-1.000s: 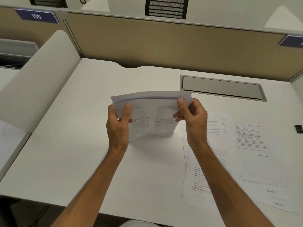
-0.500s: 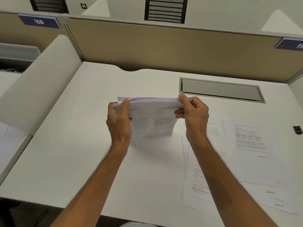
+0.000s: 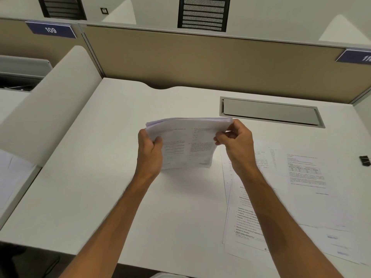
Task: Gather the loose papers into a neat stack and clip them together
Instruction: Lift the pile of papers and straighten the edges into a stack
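Head view
Left hand: grips the left edge of the bundle of papers, thumb on the printed front, the other fingers hidden behind the sheets.
Right hand: holds the bundle's upper right corner, fingertips curled and pressed on the front near the edge; the thumb cannot be made out.
Bundle of papers: held on end between both hands over the middle of the desk, printed side toward the camera, top edges fanned slightly and not yet flush; the bottom edge is low against the desktop, but whether it touches cannot be told.
Loose sheets: several printed pages lie flat and overlapping on the right side of the desk, partly under the right forearm, reaching toward the near edge.
Binder clip: small and black, lies on the desk at the far right, apart from the loose sheets and well apart from the bundle.
Cable flap: grey, set into the desktop just behind the right hand.
Partition: tan panel along the back of the desk.
Number plate: blue, reads 109, upper left.
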Action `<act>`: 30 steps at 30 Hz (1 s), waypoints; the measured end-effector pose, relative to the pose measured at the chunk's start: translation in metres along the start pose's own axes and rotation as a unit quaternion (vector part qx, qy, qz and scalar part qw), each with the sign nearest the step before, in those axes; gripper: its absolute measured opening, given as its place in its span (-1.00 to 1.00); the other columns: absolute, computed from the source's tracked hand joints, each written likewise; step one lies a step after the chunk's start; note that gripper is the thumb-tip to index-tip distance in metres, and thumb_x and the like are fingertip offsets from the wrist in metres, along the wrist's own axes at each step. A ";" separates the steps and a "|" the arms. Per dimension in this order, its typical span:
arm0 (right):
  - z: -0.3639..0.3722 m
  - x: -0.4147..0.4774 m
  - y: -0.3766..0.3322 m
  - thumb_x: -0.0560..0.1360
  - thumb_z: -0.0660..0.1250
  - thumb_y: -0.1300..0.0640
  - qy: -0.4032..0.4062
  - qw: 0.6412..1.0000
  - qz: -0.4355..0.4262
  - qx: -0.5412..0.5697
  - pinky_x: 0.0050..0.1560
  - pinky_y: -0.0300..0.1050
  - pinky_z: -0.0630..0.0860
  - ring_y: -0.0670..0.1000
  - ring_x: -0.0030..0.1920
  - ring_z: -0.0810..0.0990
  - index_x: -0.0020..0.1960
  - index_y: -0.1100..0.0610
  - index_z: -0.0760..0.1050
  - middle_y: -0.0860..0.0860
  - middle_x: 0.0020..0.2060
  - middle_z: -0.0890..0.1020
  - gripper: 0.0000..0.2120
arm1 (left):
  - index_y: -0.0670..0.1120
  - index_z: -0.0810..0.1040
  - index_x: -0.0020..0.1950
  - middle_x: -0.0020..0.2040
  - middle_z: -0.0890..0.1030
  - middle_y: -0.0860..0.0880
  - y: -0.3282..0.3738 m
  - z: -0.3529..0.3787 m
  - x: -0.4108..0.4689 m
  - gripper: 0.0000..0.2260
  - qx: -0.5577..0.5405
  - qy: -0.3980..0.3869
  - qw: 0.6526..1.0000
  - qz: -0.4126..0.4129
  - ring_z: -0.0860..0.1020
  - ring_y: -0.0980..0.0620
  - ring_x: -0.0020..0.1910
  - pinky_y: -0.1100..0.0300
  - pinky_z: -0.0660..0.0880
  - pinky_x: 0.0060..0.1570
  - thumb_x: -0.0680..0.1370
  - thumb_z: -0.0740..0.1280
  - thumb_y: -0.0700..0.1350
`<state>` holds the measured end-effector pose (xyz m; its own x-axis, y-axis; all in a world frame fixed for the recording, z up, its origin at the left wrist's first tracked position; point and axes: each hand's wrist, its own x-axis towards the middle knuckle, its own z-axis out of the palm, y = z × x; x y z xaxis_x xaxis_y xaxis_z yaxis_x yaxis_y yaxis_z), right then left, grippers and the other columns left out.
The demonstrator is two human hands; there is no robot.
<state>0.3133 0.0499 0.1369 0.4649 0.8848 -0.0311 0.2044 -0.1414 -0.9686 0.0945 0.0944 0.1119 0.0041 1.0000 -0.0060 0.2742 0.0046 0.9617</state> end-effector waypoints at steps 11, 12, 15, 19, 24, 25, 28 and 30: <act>0.003 0.005 0.024 0.58 0.25 0.39 0.002 0.998 -0.047 -0.030 -0.15 -0.25 0.61 -0.07 -0.22 0.67 0.08 0.18 0.59 0.04 -0.19 0.68 -0.79 | -0.07 0.55 0.11 0.01 0.61 -0.01 -0.017 0.000 0.003 -0.79 0.057 0.064 0.994 0.073 0.62 -0.04 -0.03 0.19 0.58 -0.03 0.67 0.16 -0.29; 0.001 0.005 0.020 0.59 0.25 0.37 0.013 0.998 -0.059 -0.022 -0.18 -0.30 0.59 -0.07 -0.24 0.67 0.12 0.17 0.59 0.06 -0.19 0.68 -0.78 | -0.08 0.58 0.14 -0.02 0.62 0.03 -0.010 -0.002 0.002 -0.79 0.049 0.077 0.993 0.081 0.65 -0.01 -0.06 0.27 0.56 -0.08 0.67 0.18 -0.27; -0.003 0.002 0.007 0.61 0.27 0.31 0.024 0.995 -0.101 0.000 -0.23 -0.34 0.57 -0.04 -0.27 0.64 0.17 0.12 0.58 0.07 -0.18 0.67 -0.79 | -0.10 0.62 0.19 -0.09 0.64 0.16 0.001 -0.010 0.000 -0.79 0.039 0.103 0.989 0.101 0.65 0.18 -0.16 0.26 0.58 -0.13 0.67 0.22 -0.23; -0.008 -0.001 0.000 0.61 0.32 0.22 0.014 0.991 -0.130 0.001 -0.26 -0.36 0.55 -0.02 -0.26 0.61 0.20 0.12 0.56 0.05 -0.09 0.67 -0.82 | -0.06 0.63 0.17 -0.09 0.62 0.25 0.004 -0.015 -0.005 -0.80 0.028 0.120 0.987 0.106 0.63 0.25 -0.24 0.00 0.63 -0.10 0.67 0.23 -0.22; -0.014 -0.002 0.030 0.55 0.42 0.20 -0.064 0.995 -0.070 -0.035 -0.33 -0.24 0.55 -0.09 -0.33 0.61 0.07 0.11 0.58 -0.03 -0.12 0.69 -0.88 | 0.00 0.60 0.15 -0.06 0.65 0.14 -0.011 -0.019 -0.016 -0.77 0.021 0.117 0.991 0.059 0.64 0.20 -0.25 -0.09 0.62 -0.06 0.67 0.21 -0.25; -0.013 -0.004 0.039 0.55 0.41 0.21 -0.073 0.995 -0.055 -0.048 -0.32 -0.21 0.56 -0.10 -0.34 0.62 0.07 0.11 0.59 -0.06 -0.14 0.69 -0.89 | 0.03 0.59 0.14 -0.05 0.65 0.15 -0.014 -0.020 -0.017 -0.76 0.019 0.115 0.992 0.049 0.65 0.18 -0.25 -0.08 0.62 -0.06 0.67 0.20 -0.25; -0.010 -0.006 0.058 0.58 0.36 0.23 -0.086 0.994 -0.037 -0.059 -0.26 -0.19 0.57 -0.13 -0.33 0.62 0.10 0.18 0.62 -0.04 -0.16 0.70 -0.87 | 0.06 0.55 0.12 -0.04 0.65 0.18 -0.019 -0.023 -0.020 -0.81 0.014 0.100 0.994 0.043 0.68 0.07 -0.21 0.00 0.61 -0.07 0.69 0.18 -0.16; -0.007 -0.006 0.063 0.60 0.31 0.27 -0.093 0.993 -0.043 -0.052 -0.24 -0.21 0.58 -0.11 -0.29 0.63 0.08 0.22 0.61 0.01 -0.17 0.71 -0.88 | 0.02 0.50 0.12 -0.03 0.63 0.20 -0.022 -0.022 -0.022 -0.86 0.022 0.081 0.995 0.046 0.67 0.06 -0.19 0.17 0.59 -0.13 0.71 0.15 -0.11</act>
<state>0.3294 0.0329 0.0778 0.2775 0.9607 -0.0037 0.3282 -0.0984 -0.9395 0.0669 0.0729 0.0974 -0.1236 0.9838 0.1296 0.3215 -0.0839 0.9432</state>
